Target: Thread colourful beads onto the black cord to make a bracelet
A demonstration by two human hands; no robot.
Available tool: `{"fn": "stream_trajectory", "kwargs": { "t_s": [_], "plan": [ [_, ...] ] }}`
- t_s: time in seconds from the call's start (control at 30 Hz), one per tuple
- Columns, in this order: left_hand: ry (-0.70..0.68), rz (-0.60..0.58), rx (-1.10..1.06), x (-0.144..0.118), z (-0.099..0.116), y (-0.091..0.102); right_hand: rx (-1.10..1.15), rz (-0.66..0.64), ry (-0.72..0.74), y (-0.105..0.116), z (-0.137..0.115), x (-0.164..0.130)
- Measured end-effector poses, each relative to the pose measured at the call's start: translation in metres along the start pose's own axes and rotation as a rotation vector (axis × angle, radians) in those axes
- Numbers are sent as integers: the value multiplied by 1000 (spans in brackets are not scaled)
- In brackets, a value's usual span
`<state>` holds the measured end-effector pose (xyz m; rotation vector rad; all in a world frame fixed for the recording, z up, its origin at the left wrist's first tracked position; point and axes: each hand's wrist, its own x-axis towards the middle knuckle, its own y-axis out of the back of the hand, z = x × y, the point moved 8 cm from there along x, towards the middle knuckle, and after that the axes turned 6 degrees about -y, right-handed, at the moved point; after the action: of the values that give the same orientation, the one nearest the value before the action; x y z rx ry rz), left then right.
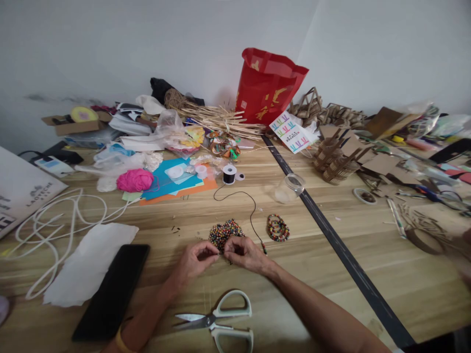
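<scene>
Along the far edge of a wooden worktop (412,289), a red bag (267,88) with gold markings stands near a grey wall (184,39). Toward the left edge, bright pink yarn (135,180) lies beside blue paper (160,185), and a white cable (75,215) loops loosely. Toward the near left corner, a black phone (114,294) touches white paper (86,267).

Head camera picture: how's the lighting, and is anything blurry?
In the head view: soft, rather dim light; faint shadow beside the scissors; bead pile fairly distinct; anything pinched by the left hand or right hand too small to make out; clear plastic at upper right blurred.
</scene>
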<state>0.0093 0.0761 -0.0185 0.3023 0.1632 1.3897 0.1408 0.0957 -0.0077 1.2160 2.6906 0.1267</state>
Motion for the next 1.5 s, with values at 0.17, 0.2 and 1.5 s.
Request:
{"fn": "stream_trajectory", "kwargs": {
  "t_s": [0.17,0.2,1.5],
  "plan": [
    [1,-3,11,0,0,-1,7,-5,-7,-1,0,0],
    [1,-3,16,0,1,0,6,-5,-10,-1,1,1],
    [-22,-43,29,0,16,-6,107,-63,-6,-5,3,1]
  ]
}}
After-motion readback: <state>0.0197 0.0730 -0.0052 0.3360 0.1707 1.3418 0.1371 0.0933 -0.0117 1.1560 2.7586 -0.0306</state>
